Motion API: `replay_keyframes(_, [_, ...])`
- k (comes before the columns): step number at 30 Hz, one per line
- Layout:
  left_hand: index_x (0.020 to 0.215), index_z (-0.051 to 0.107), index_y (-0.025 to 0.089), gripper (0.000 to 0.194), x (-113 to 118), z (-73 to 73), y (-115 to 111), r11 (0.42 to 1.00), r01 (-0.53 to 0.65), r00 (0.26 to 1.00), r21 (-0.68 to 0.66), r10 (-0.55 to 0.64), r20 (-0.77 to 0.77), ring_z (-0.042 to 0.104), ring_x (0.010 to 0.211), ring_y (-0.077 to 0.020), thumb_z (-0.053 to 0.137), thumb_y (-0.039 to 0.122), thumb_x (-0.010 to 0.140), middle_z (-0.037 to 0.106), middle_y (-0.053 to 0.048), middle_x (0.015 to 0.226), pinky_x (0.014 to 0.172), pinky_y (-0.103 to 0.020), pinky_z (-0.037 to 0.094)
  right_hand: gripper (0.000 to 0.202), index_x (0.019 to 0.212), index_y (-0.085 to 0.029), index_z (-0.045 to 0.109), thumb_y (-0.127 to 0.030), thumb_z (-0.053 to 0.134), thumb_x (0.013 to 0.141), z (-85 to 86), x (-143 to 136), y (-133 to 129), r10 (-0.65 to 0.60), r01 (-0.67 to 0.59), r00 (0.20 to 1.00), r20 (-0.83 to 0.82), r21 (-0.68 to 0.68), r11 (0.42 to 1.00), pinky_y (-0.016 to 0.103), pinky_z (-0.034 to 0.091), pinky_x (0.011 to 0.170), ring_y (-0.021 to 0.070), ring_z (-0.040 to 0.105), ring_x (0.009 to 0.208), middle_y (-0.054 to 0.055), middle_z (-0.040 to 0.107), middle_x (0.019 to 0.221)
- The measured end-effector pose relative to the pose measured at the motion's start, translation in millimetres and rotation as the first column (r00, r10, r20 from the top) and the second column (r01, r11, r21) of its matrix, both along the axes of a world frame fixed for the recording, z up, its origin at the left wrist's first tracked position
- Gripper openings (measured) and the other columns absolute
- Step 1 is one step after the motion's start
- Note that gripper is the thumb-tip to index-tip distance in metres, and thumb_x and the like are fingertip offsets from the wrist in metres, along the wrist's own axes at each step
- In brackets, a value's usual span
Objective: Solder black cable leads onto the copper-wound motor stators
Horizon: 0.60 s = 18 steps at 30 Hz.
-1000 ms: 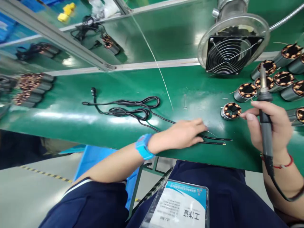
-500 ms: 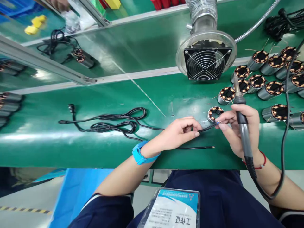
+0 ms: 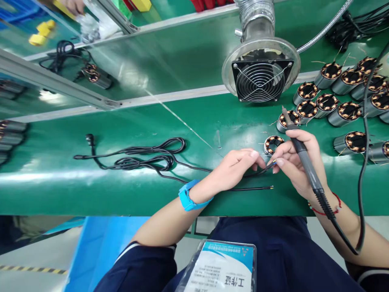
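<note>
My right hand (image 3: 299, 162) is closed round the grey handle of a soldering iron (image 3: 308, 164), its tip pointing up and left. The thumb and finger of that hand also pinch the stripped end of a black cable (image 3: 259, 172), where small coloured wires show. My left hand (image 3: 237, 168) is curled at the cable just behind that end, thumb on top; its exact grip is partly hidden. Just beyond my fingertips stands a motor stator (image 3: 274, 145) with copper windings. A second cable end (image 3: 263, 187) lies on the green bench below my left hand.
Two black cable bundles (image 3: 142, 161) lie on the left of the bench. Several stators (image 3: 346, 113) stand at the right. A round fume extractor with a fan grille (image 3: 259, 81) hangs at the back. The iron's cord (image 3: 364, 162) loops down the right side. Another person's hand (image 3: 74, 6) shows top left.
The soldering iron has tilted left and its tip has come down leftward. My right hand has shifted slightly left with the cable end. My left hand has moved right, its thumb lifting.
</note>
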<state>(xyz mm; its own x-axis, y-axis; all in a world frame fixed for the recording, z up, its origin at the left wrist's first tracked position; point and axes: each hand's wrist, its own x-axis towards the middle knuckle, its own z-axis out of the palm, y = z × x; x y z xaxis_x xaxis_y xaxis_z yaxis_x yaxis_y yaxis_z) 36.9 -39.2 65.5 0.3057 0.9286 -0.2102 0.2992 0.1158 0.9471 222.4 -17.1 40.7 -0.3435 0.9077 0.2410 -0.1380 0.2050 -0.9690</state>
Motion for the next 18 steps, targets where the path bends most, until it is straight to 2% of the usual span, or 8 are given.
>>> replay_keyframes(5, [0.069,0.066,0.015,0.044,6.4,-2.7,-1.5,0.997,-0.067,0.997,-0.038,0.066,-0.037,0.052,0.064,-0.0097,0.038,0.037,0.095,0.064,-0.003,0.072,0.066,-0.024,0.043,0.045,0.123,-0.029,0.041,-0.024,0.066,0.085,-0.4,-1.3,-3.3,-0.047,0.046,0.998,0.036,0.013,0.999,0.023,0.058,0.052,0.0096,0.064,0.061,-0.004,0.063,0.085])
replay_keyframes(10, [0.061,0.06,0.015,0.042,6.2,-1.8,-4.4,0.999,-0.03,0.999,-0.024,0.03,-0.01,0.054,0.068,-0.0103,0.041,0.034,0.094,0.061,-0.002,0.069,0.069,-0.024,0.044,0.043,0.123,-0.03,0.042,-0.024,0.064,0.087,0.9,-1.3,-4.8,-0.045,0.043,0.998,0.043,0.058,0.997,0.024,0.059,0.054,0.0106,0.065,0.063,-0.003,0.064,0.085])
replay_keyframes(12, [0.063,0.06,0.014,0.04,5.7,0.8,-4.0,0.997,0.036,0.998,-0.066,-0.032,0.057,0.057,0.073,-0.0113,0.043,0.034,0.094,0.063,-0.003,0.072,0.074,-0.025,0.045,0.042,0.123,-0.029,0.043,-0.019,0.063,0.087,1.2,-0.4,-5.0,-0.007,0.007,1.0,0.01,0.079,0.997,0.024,0.059,0.057,0.0104,0.065,0.066,-0.003,0.064,0.084])
replay_keyframes(14, [0.072,0.061,0.013,0.037,5.6,3.8,-2.7,0.97,0.132,0.975,-0.203,-0.09,0.202,0.062,0.074,-0.0128,0.046,0.039,0.093,0.066,-0.005,0.075,0.075,-0.026,0.048,0.043,0.123,-0.029,0.045,-0.014,0.062,0.087,1.1,1.4,-5.3,0.039,-0.037,0.999,-0.014,0.11,0.993,0.025,0.059,0.062,0.0102,0.064,0.068,-0.003,0.063,0.084])
replay_keyframes(16, [0.08,0.058,0.013,0.037,5.6,6.5,-1.2,0.909,0.225,0.926,-0.35,-0.088,0.366,0.063,0.064,-0.0126,0.047,0.047,0.092,0.066,-0.004,0.072,0.065,-0.026,0.049,0.046,0.124,-0.029,0.045,-0.01,0.061,0.086,0.4,3.4,-6.0,0.075,-0.071,0.997,-0.019,0.152,0.986,0.028,0.058,0.067,0.0104,0.063,0.072,-0.003,0.062,0.086])
replay_keyframes(18, [0.081,0.053,0.015,0.037,5.2,8.9,0.4,0.872,0.272,0.89,-0.406,-0.067,0.452,0.053,0.048,-0.0083,0.049,0.05,0.091,0.06,0.0,0.063,0.051,-0.021,0.041,0.049,0.126,-0.029,0.044,-0.007,0.06,0.086,-0.8,4.3,-7.3,0.078,-0.077,0.997,0.001,0.205,0.976,0.03,0.056,0.072,0.011,0.063,0.075,-0.002,0.062,0.088])
